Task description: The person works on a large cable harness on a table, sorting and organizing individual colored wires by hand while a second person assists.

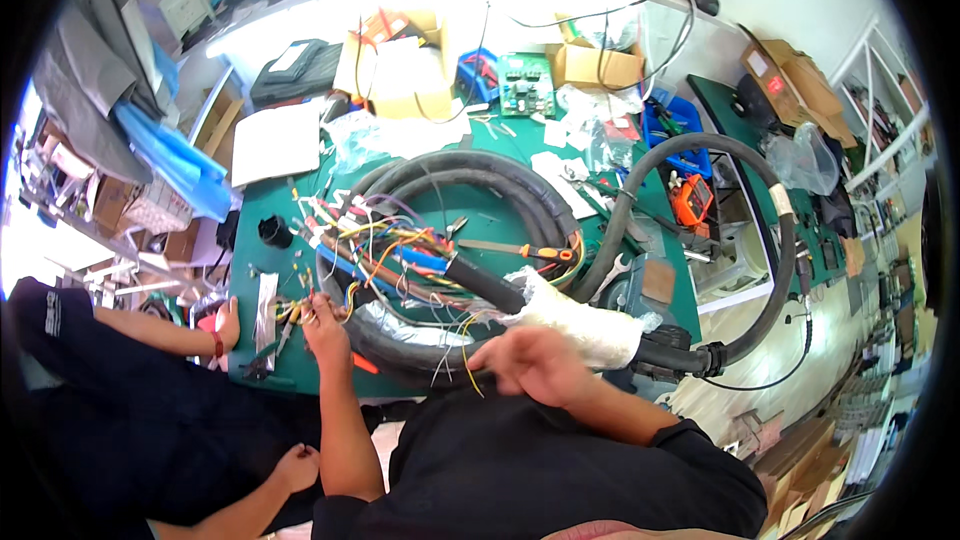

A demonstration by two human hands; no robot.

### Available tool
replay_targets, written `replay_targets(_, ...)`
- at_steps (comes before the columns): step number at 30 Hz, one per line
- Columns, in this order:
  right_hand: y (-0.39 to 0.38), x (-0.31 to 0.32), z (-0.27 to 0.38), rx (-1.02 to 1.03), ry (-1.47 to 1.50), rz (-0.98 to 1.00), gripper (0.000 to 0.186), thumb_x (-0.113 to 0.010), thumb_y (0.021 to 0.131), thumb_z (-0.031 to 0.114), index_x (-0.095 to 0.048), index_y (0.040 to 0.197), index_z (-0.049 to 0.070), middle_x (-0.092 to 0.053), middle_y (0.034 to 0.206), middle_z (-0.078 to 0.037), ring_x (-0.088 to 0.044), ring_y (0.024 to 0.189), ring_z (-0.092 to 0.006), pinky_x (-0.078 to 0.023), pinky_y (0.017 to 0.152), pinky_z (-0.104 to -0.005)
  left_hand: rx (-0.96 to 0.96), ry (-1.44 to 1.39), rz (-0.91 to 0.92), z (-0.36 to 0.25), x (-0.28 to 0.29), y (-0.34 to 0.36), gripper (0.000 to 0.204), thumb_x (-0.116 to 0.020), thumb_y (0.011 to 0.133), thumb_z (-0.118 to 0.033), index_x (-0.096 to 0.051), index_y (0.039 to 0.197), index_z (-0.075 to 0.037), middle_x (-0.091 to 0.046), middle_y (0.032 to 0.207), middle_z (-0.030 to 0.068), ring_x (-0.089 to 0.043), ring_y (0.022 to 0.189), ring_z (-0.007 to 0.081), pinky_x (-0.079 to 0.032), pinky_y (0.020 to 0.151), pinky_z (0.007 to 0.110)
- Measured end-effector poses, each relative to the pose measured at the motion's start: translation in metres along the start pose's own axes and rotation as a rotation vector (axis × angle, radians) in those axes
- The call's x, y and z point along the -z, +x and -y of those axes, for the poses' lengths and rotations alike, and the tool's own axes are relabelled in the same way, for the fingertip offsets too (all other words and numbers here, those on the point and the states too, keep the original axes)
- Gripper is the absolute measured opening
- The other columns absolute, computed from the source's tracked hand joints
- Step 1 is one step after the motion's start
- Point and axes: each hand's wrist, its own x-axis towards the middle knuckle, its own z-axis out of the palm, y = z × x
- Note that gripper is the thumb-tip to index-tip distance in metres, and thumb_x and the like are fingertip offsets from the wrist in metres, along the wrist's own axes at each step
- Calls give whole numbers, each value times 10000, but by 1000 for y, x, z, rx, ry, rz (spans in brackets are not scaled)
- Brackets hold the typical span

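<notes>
My left hand (326, 332) is closed, its fingertips pinched on thin coloured wires (352, 292) at the near left of the cable bundle. My right hand (535, 365) is smeared by motion. Its fingers point left, close to a loose yellow wire (466, 340) and some thin white wires; whether it grips any is not clear. A thick black cable (440, 162) lies coiled on the green table (300, 370). Its stripped end fans out into many coloured wires (400, 235). White wrapping (575, 318) covers part of the cable to the right of the bundle.
At left, a co-worker's hand with a red wristband (228, 328) rests at the table edge. An orange-handled tool (525, 251) lies inside the coil; pliers (265, 355) lie near the left edge. Farther back stand cardboard boxes (600, 65), a green circuit board (527, 85) and blue bins (678, 125).
</notes>
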Motion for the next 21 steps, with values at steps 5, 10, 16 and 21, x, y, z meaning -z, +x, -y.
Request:
replay_targets(5, 26, -20, 56, 533, 237, 292, 868, -120, 883, 759, -503, 586, 39, -453, 503, -71, -599, 1031, -443, 3, 1156, -544, 8, 174, -100, 16, 8, 5, 243, -456, 1018, -267, -529, 999, -36, -526, 757, 21, -533, 671, 95, -452, 638, 245)
replay_targets(10, 36, -25, 75, 572, 112, 273, 744, -242, 905, 726, -420, 532, 108, -398, 449, -12, -618, 852, -299, 23, 1149, -594, 19, -60, -29, 1, -2, -7, 212, -451, 1020, -219, -512, 921, -41, -452, 712, -6, -481, 651, 100, -453, 656, 275)
replay_targets(16, 40, -26, 59, 991, -1105, -8, 394, -606, 872, 199, -420, 556, 55, -368, 484, -46, -544, 560, -261, -443, 941, -558, 43, -102, -51, 1, 3, -8, 210, -447, 1020, -216, -505, 928, -37, -449, 704, -4, -477, 652, 104, -451, 658, 279)
replay_targets(21, 33, -21, 22, 844, -1204, -25, 378, -630, 758, -15, -331, 537, 50, -322, 486, -53, -353, 428, -214, -290, 420, -332, 43, -81, -75, 2, -1, -9, 231, -451, 1019, -240, -511, 904, -49, -452, 692, -12, -484, 646, 100, -449, 653, 269)
